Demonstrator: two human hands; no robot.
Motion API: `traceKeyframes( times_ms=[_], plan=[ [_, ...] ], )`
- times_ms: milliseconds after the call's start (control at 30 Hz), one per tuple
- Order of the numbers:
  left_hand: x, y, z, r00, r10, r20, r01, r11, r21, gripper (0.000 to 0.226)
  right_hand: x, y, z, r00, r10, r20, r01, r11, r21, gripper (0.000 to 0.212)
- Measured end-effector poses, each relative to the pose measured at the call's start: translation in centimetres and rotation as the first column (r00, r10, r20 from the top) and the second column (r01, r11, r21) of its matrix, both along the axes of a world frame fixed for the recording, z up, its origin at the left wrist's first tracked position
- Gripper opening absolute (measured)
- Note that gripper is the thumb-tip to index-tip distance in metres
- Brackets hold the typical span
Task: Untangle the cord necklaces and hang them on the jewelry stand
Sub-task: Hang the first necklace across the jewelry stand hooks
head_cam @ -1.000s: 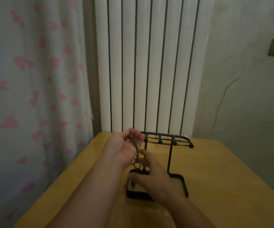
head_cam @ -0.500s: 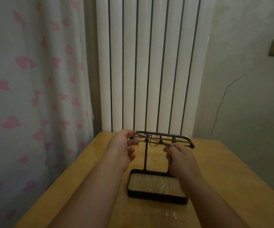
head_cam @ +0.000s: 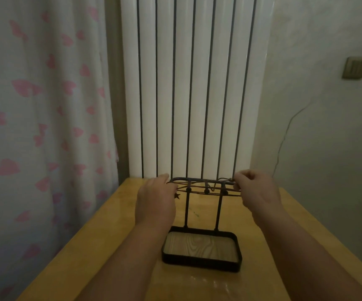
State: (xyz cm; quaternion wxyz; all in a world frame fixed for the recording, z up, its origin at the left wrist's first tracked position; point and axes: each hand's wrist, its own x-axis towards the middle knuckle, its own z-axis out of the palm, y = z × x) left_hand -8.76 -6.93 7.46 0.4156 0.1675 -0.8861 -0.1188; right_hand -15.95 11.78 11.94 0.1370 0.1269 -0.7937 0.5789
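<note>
right hand (head_cam: pixel 257 193) farther right, cord (head_cam: pixel 216 194) taut

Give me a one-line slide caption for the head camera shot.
Left hand and right hand stretch a cord necklace along the top of the stand on a wooden table.

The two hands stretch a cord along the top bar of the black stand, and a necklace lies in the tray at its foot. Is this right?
Not quite. The head view shows the tray with no necklace in it, only its wood-grain floor. The rest stands: left hand and right hand stretch the cord along the top bar of the stand.
</note>
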Motion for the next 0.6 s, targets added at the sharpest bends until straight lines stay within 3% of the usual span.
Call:
traceKeyframes(
  times_ms=[67, 233, 300, 600],
  plan=[
    [0.2, 0.3, 0.1, 0.994, -0.1, 0.039, 0.103, 0.99, -0.098, 0.032, -0.4, 0.2, -0.1, 0.991, -0.077, -0.106, 0.09, 0.989, 0.116, 0.014],
    [0.6, 0.7, 0.4, 0.985, -0.166, 0.043, 0.169, 0.98, -0.103, 0.022, -0.7, 0.4, -0.8, 0.966, -0.152, -0.207, 0.21, 0.931, 0.298, 0.018],
    [0.7, 1.0, 0.5, 0.986, -0.161, 0.038, 0.164, 0.983, -0.086, 0.015, -0.7, 0.4, -1.0, 0.962, -0.158, -0.225, 0.227, 0.916, 0.331, 0.02],
    [-0.1, 0.3, -0.3, 0.977, -0.21, 0.028, 0.211, 0.971, -0.108, 0.027, -0.2, 0.3, -3.1, 0.925, -0.195, -0.327, 0.321, 0.86, 0.396, 0.014]
  ],
)
